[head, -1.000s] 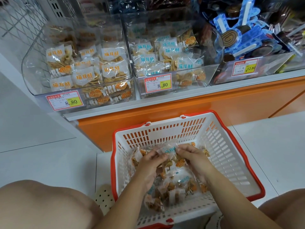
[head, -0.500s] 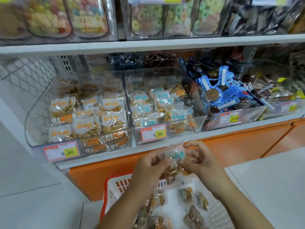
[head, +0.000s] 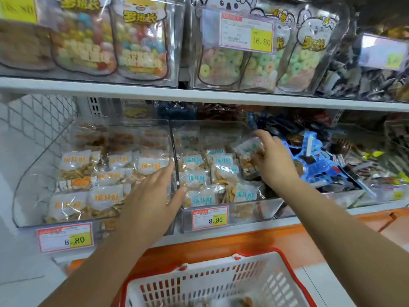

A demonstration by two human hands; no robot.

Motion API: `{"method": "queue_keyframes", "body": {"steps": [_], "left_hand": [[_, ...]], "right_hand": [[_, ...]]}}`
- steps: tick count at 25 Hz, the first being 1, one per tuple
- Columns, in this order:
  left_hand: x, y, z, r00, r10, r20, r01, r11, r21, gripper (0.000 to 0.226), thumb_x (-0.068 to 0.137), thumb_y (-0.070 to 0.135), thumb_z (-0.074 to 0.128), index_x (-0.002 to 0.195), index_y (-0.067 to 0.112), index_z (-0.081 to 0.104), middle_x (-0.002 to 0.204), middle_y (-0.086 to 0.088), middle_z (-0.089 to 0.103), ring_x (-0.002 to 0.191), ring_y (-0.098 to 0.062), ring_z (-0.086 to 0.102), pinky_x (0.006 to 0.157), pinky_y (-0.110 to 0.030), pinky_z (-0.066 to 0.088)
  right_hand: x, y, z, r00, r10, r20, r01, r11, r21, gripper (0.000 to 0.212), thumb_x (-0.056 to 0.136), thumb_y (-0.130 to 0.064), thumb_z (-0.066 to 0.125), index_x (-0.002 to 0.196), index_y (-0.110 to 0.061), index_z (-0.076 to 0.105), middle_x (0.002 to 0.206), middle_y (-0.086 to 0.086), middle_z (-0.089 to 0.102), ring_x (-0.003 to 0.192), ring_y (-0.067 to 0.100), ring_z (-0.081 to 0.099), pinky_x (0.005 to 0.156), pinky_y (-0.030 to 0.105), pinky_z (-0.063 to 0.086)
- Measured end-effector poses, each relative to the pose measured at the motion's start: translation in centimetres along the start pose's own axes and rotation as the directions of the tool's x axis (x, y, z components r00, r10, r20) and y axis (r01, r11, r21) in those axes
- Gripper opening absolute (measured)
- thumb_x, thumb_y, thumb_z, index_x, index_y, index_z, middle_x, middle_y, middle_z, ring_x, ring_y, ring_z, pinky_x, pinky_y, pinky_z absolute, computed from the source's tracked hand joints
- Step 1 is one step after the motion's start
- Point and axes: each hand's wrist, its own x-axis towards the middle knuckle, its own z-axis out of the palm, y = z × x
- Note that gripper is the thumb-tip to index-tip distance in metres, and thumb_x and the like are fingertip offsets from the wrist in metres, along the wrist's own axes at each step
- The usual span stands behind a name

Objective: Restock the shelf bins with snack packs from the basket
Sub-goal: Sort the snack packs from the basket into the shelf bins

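My right hand [head: 273, 161] grips a clear snack pack with blue lettering [head: 249, 152] inside the middle clear bin [head: 228, 220], above the pile of matching blue-lettered packs [head: 199, 180]. My left hand [head: 152, 196] reaches forward with straight fingers and holds nothing; its fingertips lie at the divider between the middle bin and the left bin [head: 28, 178], which is filled with orange-lettered packs [head: 104, 196]. The white basket with a red rim [head: 285, 262] stands below, with a few packs [head: 245, 302] at its bottom.
To the right, a bin holds blue-wrapped snacks [head: 316, 165]. An upper shelf [head: 199, 96] carries bags of coloured candy rings. An orange base [head: 276, 240] runs under the lower shelf. Wire mesh [head: 33, 116] closes the left end.
Both hands rose from the basket to the shelf. The pack held between them is now in my right hand alone, inside the middle bin. My left hand let go and moved to the divider.
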Motion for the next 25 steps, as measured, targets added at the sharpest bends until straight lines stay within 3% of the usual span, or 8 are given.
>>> {"method": "queue_keyframes", "body": {"steps": [6, 8, 12, 17, 20, 22, 23, 25], "left_hand": [[0.3, -0.9, 0.5, 0.998, 0.052, -0.021, -0.052, 0.999, -0.005, 0.070, 0.093, 0.063, 0.027, 0.154, 0.035, 0.005, 0.159, 0.017, 0.015, 0.146, -0.004, 0.017, 0.118, -0.033, 0.016], [0.3, -0.9, 0.5, 0.999, 0.052, -0.009, -0.052, 0.999, -0.011, 0.071, 0.093, 0.064, 0.027, 0.154, 0.035, 0.006, 0.159, 0.017, 0.015, 0.146, -0.005, 0.018, 0.118, -0.034, 0.018], [0.3, -0.8, 0.4, 0.999, 0.048, -0.010, -0.048, 0.998, -0.031, 0.070, 0.093, 0.063, 0.027, 0.155, 0.035, 0.007, 0.159, 0.017, 0.017, 0.146, -0.005, 0.019, 0.117, -0.033, 0.021], [0.2, -0.7, 0.4, 0.999, 0.049, -0.006, -0.049, 0.998, -0.032, 0.068, 0.095, 0.059, 0.030, 0.155, 0.034, 0.009, 0.159, 0.016, 0.018, 0.146, -0.006, 0.020, 0.116, -0.033, 0.023], [0.2, -0.5, 0.4, 0.999, 0.038, -0.009, -0.038, 0.998, -0.047, 0.067, 0.096, 0.057, 0.035, 0.154, 0.034, 0.013, 0.159, 0.014, 0.021, 0.146, -0.008, 0.020, 0.116, -0.034, 0.022], [-0.5, -0.6, 0.6, 0.991, 0.038, -0.128, -0.048, 0.996, -0.070, 0.061, 0.097, 0.051, 0.042, 0.152, 0.030, 0.026, 0.155, 0.010, 0.033, 0.143, -0.012, 0.027, 0.114, -0.034, 0.023], [-1.0, -0.6, 0.8, 0.963, 0.073, -0.258, -0.098, 0.991, -0.086, 0.054, 0.098, 0.046, 0.044, 0.148, 0.025, 0.037, 0.147, 0.005, 0.044, 0.137, -0.016, 0.036, 0.110, -0.034, 0.026], [-3.0, -0.1, 2.0, 0.879, 0.167, -0.447, -0.239, 0.965, -0.108, 0.042, 0.096, 0.033, 0.047, 0.132, 0.013, 0.056, 0.122, -0.003, 0.060, 0.115, -0.019, 0.051, 0.101, -0.028, 0.033]], "right_hand": [[2.5, 1.1, 2.6, 0.956, 0.143, 0.257, -0.106, 0.983, -0.150, 0.044, 0.092, 0.002, 0.050, 0.132, -0.011, 0.036, 0.129, 0.024, 0.043, 0.097, 0.039, 0.053, 0.071, 0.036, 0.039], [2.8, 0.8, 1.9, 0.959, 0.096, 0.268, -0.016, 0.959, -0.283, 0.048, 0.091, -0.001, 0.056, 0.134, -0.013, 0.039, 0.131, 0.022, 0.037, 0.102, 0.037, 0.051, 0.076, 0.036, 0.044], [3.1, 0.9, 0.7, 0.973, -0.132, 0.191, 0.222, 0.770, -0.599, 0.038, 0.088, -0.015, 0.061, 0.126, -0.013, 0.055, 0.129, 0.018, 0.037, 0.120, 0.036, 0.034, 0.097, 0.039, 0.039], [3.5, 1.4, 2.2, 0.907, -0.090, 0.412, 0.306, 0.812, -0.497, 0.052, 0.086, 0.001, 0.054, 0.135, -0.016, 0.051, 0.129, 0.015, 0.037, 0.111, 0.035, 0.048, 0.093, 0.044, 0.049], [3.1, 1.0, 1.4, 0.905, -0.030, 0.425, 0.213, 0.897, -0.388, 0.058, 0.087, -0.002, 0.060, 0.141, -0.017, 0.045, 0.142, 0.013, 0.032, 0.108, 0.034, 0.056, 0.094, 0.038, 0.049], [0.7, 0.5, -0.5, 0.962, -0.083, 0.261, 0.143, 0.965, -0.220, 0.055, 0.090, -0.011, 0.065, 0.141, -0.018, 0.045, 0.141, 0.007, 0.037, 0.101, 0.020, 0.058, 0.091, 0.022, 0.045], [-1.6, 0.1, -1.4, 0.991, -0.108, 0.080, 0.113, 0.991, -0.069, 0.048, 0.091, -0.014, 0.064, 0.137, -0.018, 0.049, 0.132, 0.003, 0.044, 0.093, 0.009, 0.057, 0.085, 0.012, 0.042], [-8.3, -0.5, -1.3, 0.954, -0.020, -0.301, 0.110, 0.952, 0.286, 0.031, 0.094, -0.013, 0.061, 0.123, -0.021, 0.056, 0.109, -0.005, 0.053, 0.085, -0.002, 0.054, 0.078, 0.005, 0.040]]}}
